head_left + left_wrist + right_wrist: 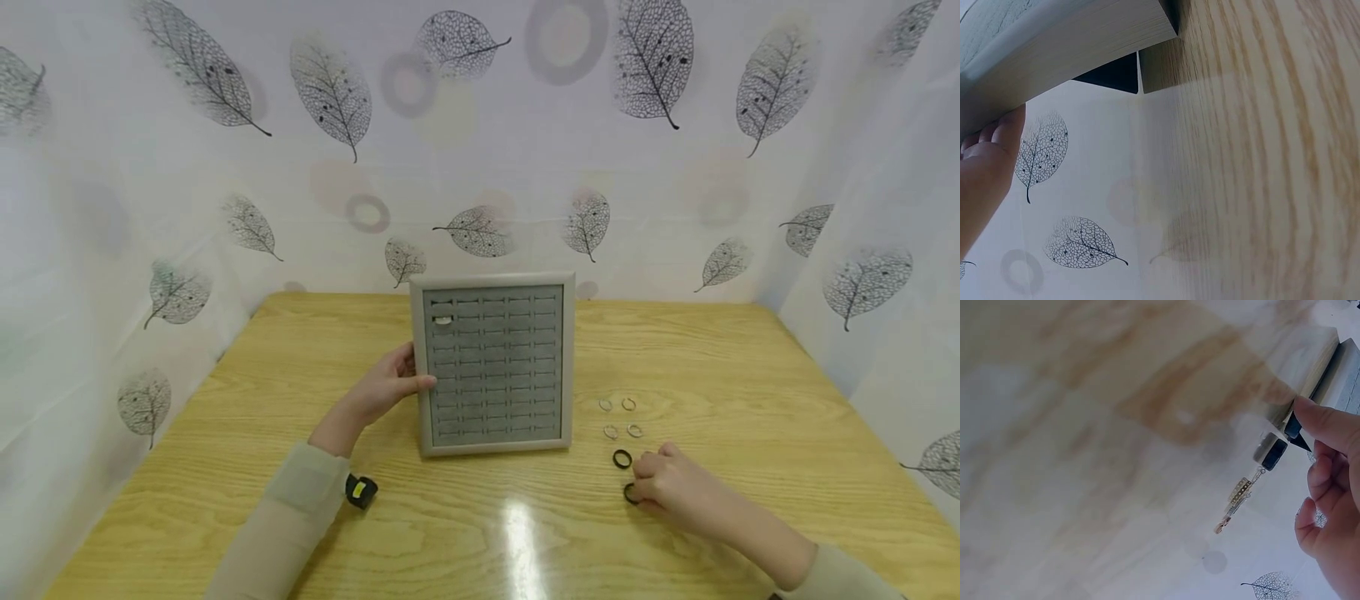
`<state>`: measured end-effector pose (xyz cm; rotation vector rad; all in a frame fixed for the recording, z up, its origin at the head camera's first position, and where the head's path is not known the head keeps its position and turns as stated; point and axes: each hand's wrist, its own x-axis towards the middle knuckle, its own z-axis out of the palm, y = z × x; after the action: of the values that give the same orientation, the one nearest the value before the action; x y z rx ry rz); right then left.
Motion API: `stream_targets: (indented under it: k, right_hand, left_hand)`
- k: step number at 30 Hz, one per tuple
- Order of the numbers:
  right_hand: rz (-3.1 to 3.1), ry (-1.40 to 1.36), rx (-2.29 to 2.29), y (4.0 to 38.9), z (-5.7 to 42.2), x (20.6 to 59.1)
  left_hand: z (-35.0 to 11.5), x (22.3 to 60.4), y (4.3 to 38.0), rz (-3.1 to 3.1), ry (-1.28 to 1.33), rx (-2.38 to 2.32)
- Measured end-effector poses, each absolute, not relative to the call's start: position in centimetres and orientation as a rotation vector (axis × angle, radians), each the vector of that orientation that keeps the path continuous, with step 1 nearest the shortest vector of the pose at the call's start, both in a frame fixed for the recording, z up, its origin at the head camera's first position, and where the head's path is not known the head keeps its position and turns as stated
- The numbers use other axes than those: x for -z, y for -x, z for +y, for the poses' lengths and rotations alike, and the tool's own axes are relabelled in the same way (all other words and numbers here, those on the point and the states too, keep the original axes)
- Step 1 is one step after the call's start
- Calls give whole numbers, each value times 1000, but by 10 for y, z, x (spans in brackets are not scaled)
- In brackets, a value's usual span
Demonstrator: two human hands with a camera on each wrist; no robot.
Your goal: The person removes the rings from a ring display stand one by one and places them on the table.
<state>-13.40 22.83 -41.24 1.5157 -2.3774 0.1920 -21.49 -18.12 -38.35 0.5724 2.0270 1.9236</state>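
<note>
A ring display board (495,367), grey slotted foam in a pale frame, stands propped up mid-table. My left hand (386,383) holds its left edge, thumb in front and the other fingers behind. In the left wrist view those fingers (1000,137) touch the frame's side (1072,56). One silver ring (443,320) sits in a slot at the board's upper left. To the right, my right hand (678,492) pinches a black ring (630,493) at the tabletop, partly hidden by its fingers. Another black ring (622,459) lies just beyond.
Several silver rings (611,432) lie behind the black ones, right of the board. A small black object with a yellow label (362,492) lies by the left sleeve. Leaf-printed cloth (480,167) hangs behind the wooden table (450,533) and at its sides.
</note>
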Motion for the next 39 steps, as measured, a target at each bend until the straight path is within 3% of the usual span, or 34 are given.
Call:
stream_targets:
  k: [23, 39]
  right_hand:
    - [-2316, -1493, -310, 143, 222, 396]
    - [-2055, -1429, -357, 175, 169, 358]
  left_hand:
    - [-182, 383, 215, 2034, -574, -1906]
    - [-182, 384, 214, 2044, -569, -1911]
